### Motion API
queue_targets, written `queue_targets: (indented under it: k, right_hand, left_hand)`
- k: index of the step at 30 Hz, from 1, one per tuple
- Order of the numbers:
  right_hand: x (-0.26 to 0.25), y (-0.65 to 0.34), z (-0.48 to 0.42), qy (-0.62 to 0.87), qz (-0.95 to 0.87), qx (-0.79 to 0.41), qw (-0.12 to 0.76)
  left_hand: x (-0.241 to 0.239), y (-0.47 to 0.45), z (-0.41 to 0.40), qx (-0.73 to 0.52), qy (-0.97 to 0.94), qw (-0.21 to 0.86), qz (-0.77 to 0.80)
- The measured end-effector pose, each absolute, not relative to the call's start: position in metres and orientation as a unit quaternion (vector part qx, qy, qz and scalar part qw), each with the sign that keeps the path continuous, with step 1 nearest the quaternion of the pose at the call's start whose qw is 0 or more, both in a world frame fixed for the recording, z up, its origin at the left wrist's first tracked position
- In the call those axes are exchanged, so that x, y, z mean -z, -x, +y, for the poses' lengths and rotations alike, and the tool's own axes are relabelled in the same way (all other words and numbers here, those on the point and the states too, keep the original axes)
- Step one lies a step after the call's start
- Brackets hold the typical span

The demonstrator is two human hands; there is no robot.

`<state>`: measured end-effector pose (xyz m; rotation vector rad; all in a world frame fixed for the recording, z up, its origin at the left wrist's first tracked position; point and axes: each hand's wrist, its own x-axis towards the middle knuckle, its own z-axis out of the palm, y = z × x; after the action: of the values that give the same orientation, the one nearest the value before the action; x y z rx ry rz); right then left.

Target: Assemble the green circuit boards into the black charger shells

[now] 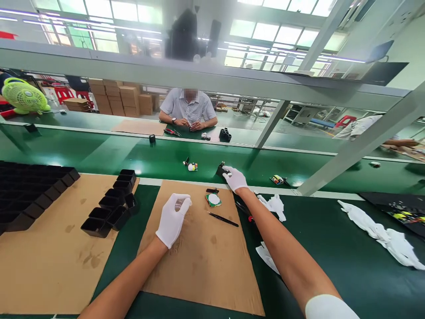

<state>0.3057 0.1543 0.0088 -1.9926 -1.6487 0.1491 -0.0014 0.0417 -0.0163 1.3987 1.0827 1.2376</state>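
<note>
The white-gloved fingers (pixel 229 170) of the right hand (pixel 237 179) bend at a small black box-like part (pixel 220 171) on the smooth green conveyor belt (pixel 159 161); they are partly closed, but I cannot tell whether they grip it or only touch its side. The white-gloved left hand (pixel 171 219) hovers over the flat brown cardboard sheet (pixel 195 270), its fingers loosely curled around a hollow, with nothing visible in them. Near it on the sheet lie a green circuit board with a round white disc (pixel 214 199) and, closer to the person, a slim black pen-shaped tool (pixel 223 219). The step in hand appears to be picking up or setting down the black part at the belt's near side; which of the two cannot be told. The next move seems to call for steady control of that part if held, or a clean release if set down, without disturbing anything attached to it.
</note>
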Motion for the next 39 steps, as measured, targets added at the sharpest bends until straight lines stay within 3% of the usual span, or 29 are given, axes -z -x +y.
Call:
queue_targets:
  k: [8, 14, 20, 25, 30, 34, 39]
  right_hand:
    - [-0.052, -0.416, 0.122, 0.846, -0.504, 0.013, 0.175]
    - [-0.048, -0.472, 0.103, 0.929, -0.361, -0.037, 0.071]
    - [-0.043, -0.460, 0.117, 0.905, -0.410, -0.066, 0.091]
    - [-0.060, -0.417, 0.113, 0.824, -0.533, -0.088, 0.171]
    - [-0.050, -0.307, 0.053, 0.653, -0.708, -0.119, 0.241]
    - [-0.023, -0.214, -0.004, 0.540, -0.800, -0.100, 0.240]
    - [0.004, -0.169, -0.034, 0.528, -0.816, 0.004, 0.234]
  left_hand:
    - [0.026, -0.007, 0.042, -0.434, -0.663, 0.435, 0.427]
    - [0.031, -0.011, 0.035, -0.406, -0.712, 0.397, 0.414]
    - [0.028, -0.008, 0.029, -0.389, -0.739, 0.365, 0.411]
    - [0.028, -0.008, 0.029, -0.388, -0.752, 0.341, 0.410]
    - [0.027, -0.007, 0.037, -0.393, -0.755, 0.282, 0.443]
    - [0.015, 0.012, 0.051, -0.371, -0.755, 0.191, 0.506]
    - [-0.004, 0.073, 0.038, -0.296, -0.728, 0.063, 0.615]
